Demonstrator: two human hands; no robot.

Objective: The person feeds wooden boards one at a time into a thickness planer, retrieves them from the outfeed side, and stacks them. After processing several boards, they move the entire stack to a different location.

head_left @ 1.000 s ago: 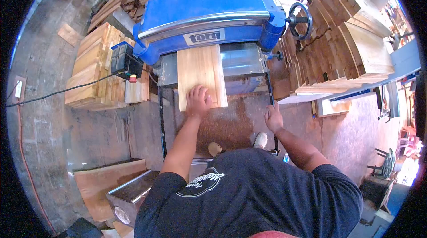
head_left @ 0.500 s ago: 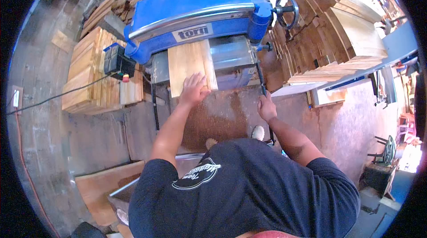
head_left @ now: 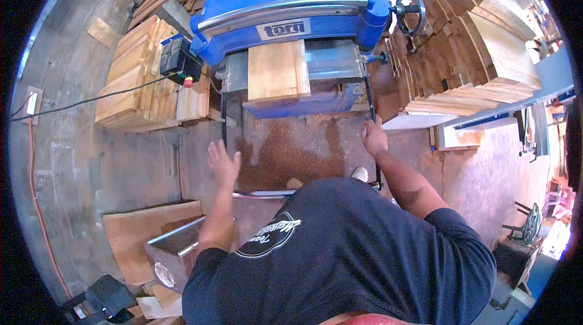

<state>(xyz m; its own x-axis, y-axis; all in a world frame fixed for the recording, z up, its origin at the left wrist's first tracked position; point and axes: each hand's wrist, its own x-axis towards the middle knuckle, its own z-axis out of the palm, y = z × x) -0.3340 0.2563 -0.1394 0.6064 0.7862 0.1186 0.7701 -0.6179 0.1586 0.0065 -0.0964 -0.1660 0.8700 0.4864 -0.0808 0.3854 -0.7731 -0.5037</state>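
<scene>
A wooden board (head_left: 278,71) lies on the metal bed of a blue thickness planer (head_left: 291,12), its far end under the machine's front. My left hand (head_left: 225,164) is off the board, in the air to the left and nearer to me, fingers spread and holding nothing. At the right, my right hand (head_left: 375,138) is closed around the thin dark rail (head_left: 369,95) that extends from the planer's bed toward me. Part of the rail is hidden by the hand.
Boards are stacked at the left (head_left: 136,79) and right (head_left: 486,51) of the planer. A black switch box (head_left: 176,61) with a red button hangs at its left, its cable crossing leftward. A handwheel (head_left: 410,12) sticks out at the right. An open metal box (head_left: 176,252) stands low left.
My left hand has let go of the board and drawn back to the left. The board has moved farther into the planer. My right hand stays at the rail; the view has shifted slightly.
</scene>
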